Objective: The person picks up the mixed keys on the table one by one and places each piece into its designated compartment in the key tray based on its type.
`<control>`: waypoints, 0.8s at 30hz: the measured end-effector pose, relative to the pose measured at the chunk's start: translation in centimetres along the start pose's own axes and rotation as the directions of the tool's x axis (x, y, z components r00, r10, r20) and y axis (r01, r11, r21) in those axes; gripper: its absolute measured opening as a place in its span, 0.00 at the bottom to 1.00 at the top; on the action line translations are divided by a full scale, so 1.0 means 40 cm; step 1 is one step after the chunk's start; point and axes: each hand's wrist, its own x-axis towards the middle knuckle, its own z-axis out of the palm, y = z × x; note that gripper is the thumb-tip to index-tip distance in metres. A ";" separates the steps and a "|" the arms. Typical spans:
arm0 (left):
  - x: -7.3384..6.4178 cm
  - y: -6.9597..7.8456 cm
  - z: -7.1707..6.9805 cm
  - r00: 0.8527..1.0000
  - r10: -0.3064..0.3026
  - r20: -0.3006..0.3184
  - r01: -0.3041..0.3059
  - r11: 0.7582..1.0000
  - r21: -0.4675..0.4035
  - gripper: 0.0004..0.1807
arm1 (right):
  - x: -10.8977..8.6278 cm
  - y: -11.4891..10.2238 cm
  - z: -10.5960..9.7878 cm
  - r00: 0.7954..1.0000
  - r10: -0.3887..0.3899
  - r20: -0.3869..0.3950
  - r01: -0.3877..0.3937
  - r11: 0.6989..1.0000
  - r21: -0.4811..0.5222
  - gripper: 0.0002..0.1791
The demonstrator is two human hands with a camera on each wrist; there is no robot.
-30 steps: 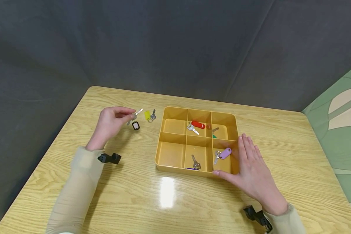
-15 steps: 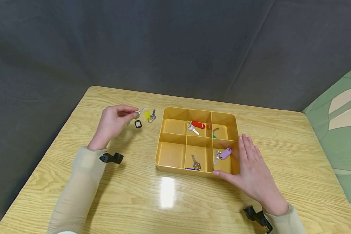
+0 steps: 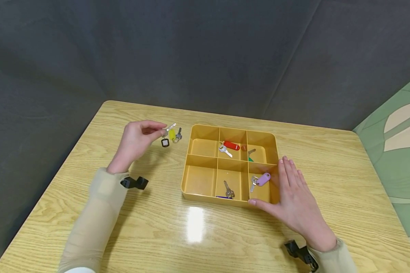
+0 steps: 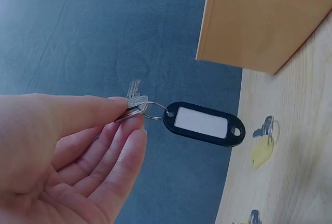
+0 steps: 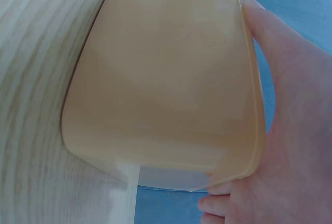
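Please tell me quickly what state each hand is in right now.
Left hand: closed, pinching a key with a black tag.
Right hand: open, touching the yellow tray.

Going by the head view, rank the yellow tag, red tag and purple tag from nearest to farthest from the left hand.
1. Yellow tag: on the table, just right of the left hand.
2. Red tag: in the far middle compartment of the box.
3. Purple tag: in the near right compartment, beside the right hand.

Right hand (image 3: 295,203) blocks tray (image 3: 205,198) at right; 2 left compartments (image 3: 200,180) free from above.
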 end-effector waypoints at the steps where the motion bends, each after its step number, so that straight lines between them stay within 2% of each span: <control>1: 0.001 0.001 0.001 1.000 0.005 0.002 -0.005 1.000 -0.002 0.09 | 0.000 0.000 0.000 1.000 0.000 -0.001 0.000 1.000 0.000 0.75; 17: 0.028 0.030 0.022 0.998 0.054 0.020 -0.053 0.997 -0.056 0.10 | 0.000 0.001 0.001 1.000 0.008 0.010 -0.008 1.000 -0.001 0.75; 24: 0.039 0.038 0.032 0.997 0.076 0.027 -0.075 0.996 -0.051 0.09 | 0.000 0.001 0.001 1.000 0.006 0.006 -0.006 1.000 -0.002 0.75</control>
